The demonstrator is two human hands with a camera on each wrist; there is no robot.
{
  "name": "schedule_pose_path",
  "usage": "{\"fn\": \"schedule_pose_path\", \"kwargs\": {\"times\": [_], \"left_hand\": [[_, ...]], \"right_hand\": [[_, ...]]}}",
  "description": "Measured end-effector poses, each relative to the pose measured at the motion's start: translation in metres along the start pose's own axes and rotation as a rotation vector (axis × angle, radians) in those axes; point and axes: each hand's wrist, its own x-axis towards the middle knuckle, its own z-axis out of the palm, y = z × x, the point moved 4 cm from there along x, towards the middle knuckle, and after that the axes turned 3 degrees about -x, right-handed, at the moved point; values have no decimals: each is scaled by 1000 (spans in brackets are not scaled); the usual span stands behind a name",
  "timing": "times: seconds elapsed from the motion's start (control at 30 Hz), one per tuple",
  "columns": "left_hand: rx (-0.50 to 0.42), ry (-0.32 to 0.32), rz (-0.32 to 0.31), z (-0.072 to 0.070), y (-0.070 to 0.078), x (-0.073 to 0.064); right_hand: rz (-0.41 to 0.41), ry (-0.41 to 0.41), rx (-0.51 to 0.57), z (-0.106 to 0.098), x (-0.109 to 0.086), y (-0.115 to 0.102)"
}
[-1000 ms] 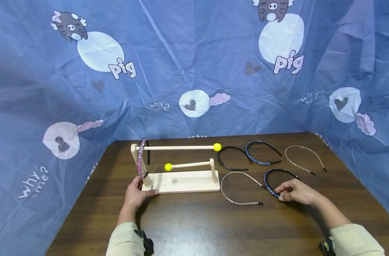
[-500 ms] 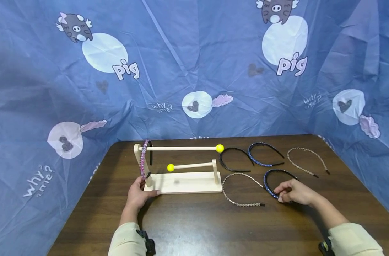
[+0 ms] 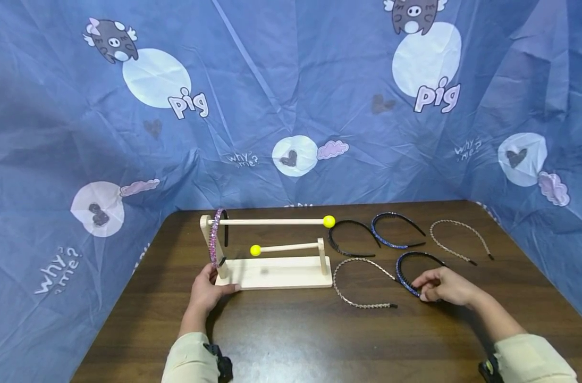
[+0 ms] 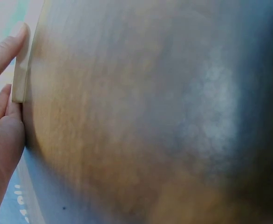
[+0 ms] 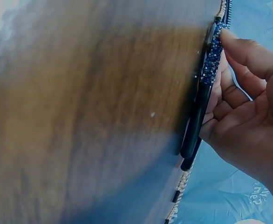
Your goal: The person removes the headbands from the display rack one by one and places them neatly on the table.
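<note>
My left hand [image 3: 208, 291] grips the left end of a pale wooden headband stand [image 3: 276, 281], thumb along its front and fingers behind the corner. The left wrist view shows the thumb on the base's edge [image 4: 21, 79]. From the stand's upper rod, at its left end, hangs a pink glittery headband [image 3: 214, 239]. My right hand [image 3: 446, 287] pinches a blue glittery headband [image 3: 405, 279] by its near arm. In the right wrist view, the thumb presses the blue sparkly part [image 5: 213, 58], and a black tip extends below it. Some fingers are hidden behind the headband.
Between the stand and my right hand lies a beige braided headband [image 3: 336, 282]. Behind are a black headband [image 3: 336, 246], another blue one [image 3: 379, 236] and a second beige one [image 3: 436, 239]. Yellow balls [image 3: 329, 222] cap the stand's rods. Blue patterned cloth [image 3: 252, 117] encloses the table.
The head view has shifted slightly. Over the last half second my right hand and the blue headband have moved a touch to the right; my left hand keeps its grip on the stand.
</note>
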Motion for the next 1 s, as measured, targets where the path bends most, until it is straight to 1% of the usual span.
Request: {"fn": "schedule_pose_path", "kwargs": {"times": [0.13, 0.37, 0.53, 0.63, 0.87, 1.0], "left_hand": [[0, -1, -3, 0, -1, 0], [-11, -4, 13, -1, 0, 0], [-28, -5, 24, -2, 3, 0], [-32, -7, 22, -1, 3, 0], [-3, -8, 2, 0, 2, -2], [-7, -8, 4, 0, 2, -2]], "right_hand": [[-10, -2, -7, -1, -2, 1], [-6, 5, -45, -3, -5, 1], [3, 22, -18, -5, -4, -3], [10, 22, 6, -6, -4, -6], [24, 39, -52, -5, -1, -10], [10, 43, -33, -4, 4, -15]]}}
